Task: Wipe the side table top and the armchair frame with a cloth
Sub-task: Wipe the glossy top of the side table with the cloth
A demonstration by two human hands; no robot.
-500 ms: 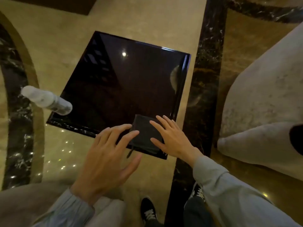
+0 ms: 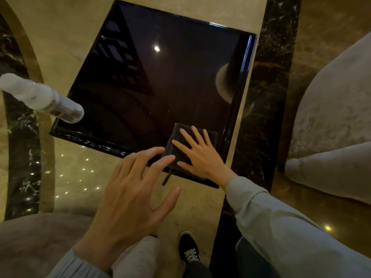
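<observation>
A square side table (image 2: 170, 81) with a glossy black top fills the middle of the view. A dark folded cloth (image 2: 176, 149) lies on its near right corner, a small loop hanging off the edge. My right hand (image 2: 198, 155) lies flat on the cloth with fingers spread. My left hand (image 2: 132, 195) hovers just left of the cloth, fingers apart, its fingertips at the cloth's left edge. A grey upholstered armchair (image 2: 337, 109) stands to the right; no bare frame shows.
A clear spray bottle with a white cap (image 2: 44, 99) stands on the table's near left corner. A second grey upholstered seat (image 2: 40, 243) sits at bottom left. The floor is polished marble with dark bands (image 2: 261, 117). My shoe (image 2: 188, 251) shows below.
My right hand has slid further onto the cloth and now lies flat on it. The left hand stays at the cloth's left edge.
</observation>
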